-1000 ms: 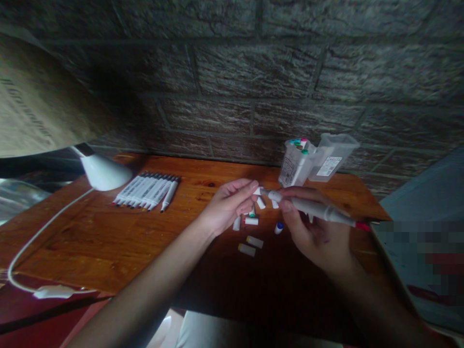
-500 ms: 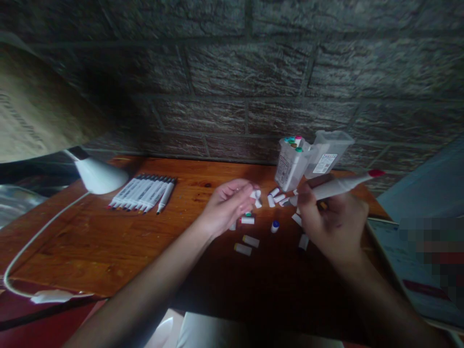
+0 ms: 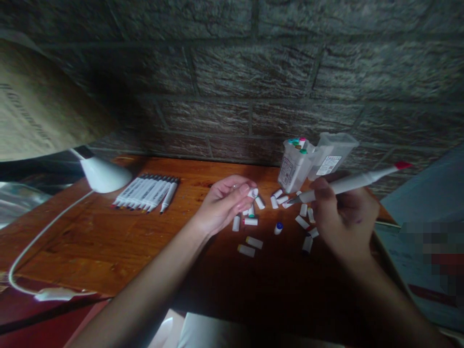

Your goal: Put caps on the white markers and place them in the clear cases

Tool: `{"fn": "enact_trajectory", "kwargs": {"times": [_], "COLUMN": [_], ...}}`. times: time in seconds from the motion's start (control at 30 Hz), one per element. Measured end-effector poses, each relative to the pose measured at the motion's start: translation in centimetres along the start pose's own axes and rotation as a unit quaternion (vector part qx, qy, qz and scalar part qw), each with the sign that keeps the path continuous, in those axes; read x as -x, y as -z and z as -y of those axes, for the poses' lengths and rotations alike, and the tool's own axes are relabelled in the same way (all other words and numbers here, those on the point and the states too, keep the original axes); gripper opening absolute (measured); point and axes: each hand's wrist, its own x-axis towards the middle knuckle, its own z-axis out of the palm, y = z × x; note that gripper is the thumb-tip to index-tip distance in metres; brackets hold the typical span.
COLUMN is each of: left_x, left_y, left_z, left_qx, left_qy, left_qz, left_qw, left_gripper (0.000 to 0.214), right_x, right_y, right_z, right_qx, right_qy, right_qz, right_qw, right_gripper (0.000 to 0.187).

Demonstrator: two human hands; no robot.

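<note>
Grey-barrelled marker (image 3: 348, 183) now sits swung around in the closed right hand (image 3: 344, 217) — red end up and away, bare tip toward the left hand (image 3: 226, 200), which pinches a white cap (image 3: 253, 193) above the loose caps (image 3: 275, 217) on the counter (image 3: 108, 241).

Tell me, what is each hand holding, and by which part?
Right hand grips a marker near its uncapped end; left hand pinches a small white cap at the fingertips.
</note>
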Motion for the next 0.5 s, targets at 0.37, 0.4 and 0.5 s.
{"fn": "enact_trajectory", "kwargs": {"times": [0.37,0.4,0.5], "left_x": [0.16,0.1,-0.14], "left_y": [0.04,0.11,0.48], "left_z": [-0.17,-0.21,-0.27], "left_qx": [0.008,0.009,-0.001], "left_qy": [0.006,0.004,-0.006], "left_qz": [0.015,0.01,-0.027], "left_qw": [1.0,1.0,1.0], "left_gripper": [0.023,0.022,0.022], "right_x": [-0.12,-0.18,-0.38], "right_y": [-0.45,-0.55,-0.87], "right_z": [-0.17,-0.17,-0.23], "right_qx": [-0.018,-0.023,-0.06], "right_qy": [-0.011,-0.018,-0.055], "right_qz": [0.024,0.043,0.102], "right_qw": [0.999,0.999,0.991], "right_gripper": [0.018,0.017,0.018]}}
